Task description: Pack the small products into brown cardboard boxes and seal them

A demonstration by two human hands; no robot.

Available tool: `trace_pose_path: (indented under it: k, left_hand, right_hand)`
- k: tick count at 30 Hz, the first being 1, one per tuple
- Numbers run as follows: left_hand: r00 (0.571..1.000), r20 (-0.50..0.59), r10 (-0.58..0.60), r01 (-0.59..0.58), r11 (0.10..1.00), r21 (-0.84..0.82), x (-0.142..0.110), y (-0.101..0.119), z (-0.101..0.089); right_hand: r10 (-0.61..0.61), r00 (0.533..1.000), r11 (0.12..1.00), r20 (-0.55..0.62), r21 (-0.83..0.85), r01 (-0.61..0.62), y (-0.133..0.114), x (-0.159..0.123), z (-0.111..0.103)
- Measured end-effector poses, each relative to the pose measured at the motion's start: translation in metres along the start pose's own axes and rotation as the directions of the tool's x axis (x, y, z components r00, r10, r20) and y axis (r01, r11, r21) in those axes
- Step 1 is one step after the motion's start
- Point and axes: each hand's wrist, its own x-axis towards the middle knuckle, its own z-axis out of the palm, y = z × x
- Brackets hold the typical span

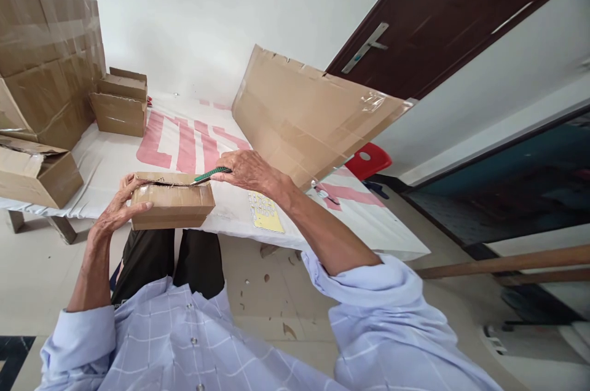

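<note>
Steadiness counts most with the small box (pixel 173 209), which sits at the near edge of the cloth-covered table (pixel 237 219), right above the person's lap, with a dark, ragged slit running along its taped top. The right hand (pixel 249 169) has its fingers wrapped firmly around a green-handled cutter (pixel 211 175), the forefinger side toward the box, and the cutter's front end meets the slit near the box's right end. The left hand (pixel 122 206) clasps the opposite end: the thumb lies flat along the face nearest the body and the fingers curl round the far top corner, spread about as wide as that end of the box. Good work here, I judge, calls for a shallow, low-angled stroke along the seam, so that only tape and flap edge part and whatever lies inside is spared. The left fingers are best held off the line of the slit, and a stroke toward the right would lead away from them. How deep the blade sits is hard to tell, since it is tiny in this view. Just right of the box, a yellow sheet (pixel 270 221) lies flat, apart from both hands.
</note>
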Motion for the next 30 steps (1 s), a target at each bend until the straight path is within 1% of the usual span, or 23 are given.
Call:
trace_pose_path:
  k: [4,7,9,10,11,13,15,16,18,20,22,24,25,26,27,29,30]
  left_hand:
    - [1.0,-0.003,-0.011,0.011,1.0,0.001,0.001,0.003,0.0]
    - [1.0,-0.013,-0.026,0.027,1.0,0.007,0.001,0.004,-0.001]
    - [0.999,-0.027,-0.045,0.045,0.999,0.025,0.001,0.005,-0.002]
    - [0.998,-0.031,-0.05,0.051,0.998,0.033,0.0,0.005,-0.003]
    - [0.998,-0.03,-0.051,0.052,0.998,0.037,0.0,0.004,-0.003]
    - [0.998,-0.023,-0.051,0.052,0.998,0.037,0.0,0.004,-0.004]
    - [0.998,-0.021,-0.055,0.056,0.998,0.041,0.001,0.004,-0.005]
    - [0.998,-0.021,-0.057,0.058,0.997,0.046,0.001,0.004,-0.005]
    - [0.998,-0.018,-0.06,0.061,0.997,0.057,0.002,0.004,-0.006]
    - [0.998,-0.014,-0.055,0.056,0.996,0.066,0.003,0.004,-0.006]
    - [0.999,-0.015,-0.044,0.045,0.996,0.075,0.003,0.005,-0.007]
    - [0.999,-0.015,-0.031,0.032,0.996,0.083,0.002,0.006,-0.008]
    - [1.0,-0.012,-0.026,0.027,0.996,0.086,0.002,0.006,-0.008]
    - [1.0,-0.009,-0.022,0.022,0.996,0.087,0.003,0.006,-0.009]
    - [1.0,-0.005,-0.018,0.019,0.996,0.086,0.003,0.005,-0.009]
    - [1.0,0.0,-0.013,0.013,0.997,0.081,0.004,0.003,-0.01]
    - [1.0,-0.002,-0.011,0.011,0.997,0.078,0.004,0.002,-0.01]
  right_hand:
    - [0.016,0.988,0.986,0.156,-0.165,0.01,-0.002,0.0,-0.014]
    - [0.038,0.98,0.963,0.197,-0.271,0.017,0.006,-0.007,-0.023]
    - [0.055,0.98,0.958,0.194,-0.287,0.003,0.019,-0.015,-0.026]
    - [0.058,0.982,0.964,0.18,-0.266,-0.008,0.028,-0.02,-0.027]
    - [0.057,0.987,0.974,0.149,-0.227,-0.022,0.038,-0.026,-0.027]
    - [0.072,0.997,0.991,0.027,-0.114,-0.069,0.058,-0.038,-0.021]
    - [0.141,0.983,0.99,-0.114,0.011,-0.141,0.075,-0.052,-0.005]
    - [0.191,0.968,0.981,-0.162,0.074,-0.181,0.08,-0.059,0.008]
    - [0.301,0.935,0.945,-0.187,0.192,-0.266,0.082,-0.072,0.043]
    - [0.429,0.89,0.887,-0.157,0.259,-0.382,0.072,-0.081,0.089]
    - [0.534,0.835,0.828,-0.133,0.283,-0.485,0.055,-0.088,0.135]
    - [0.586,0.797,0.787,-0.145,0.336,-0.517,0.037,-0.09,0.171]
    - [0.594,0.79,0.778,-0.152,0.359,-0.516,0.03,-0.09,0.183]
    - [0.595,0.787,0.774,-0.16,0.38,-0.507,0.025,-0.088,0.19]
    - [0.592,0.788,0.773,-0.169,0.395,-0.496,0.021,-0.084,0.192]
    - [0.557,0.802,0.79,-0.215,0.434,-0.432,0.018,-0.073,0.183]
    - [0.518,0.815,0.809,-0.259,0.457,-0.368,0.017,-0.066,0.173]
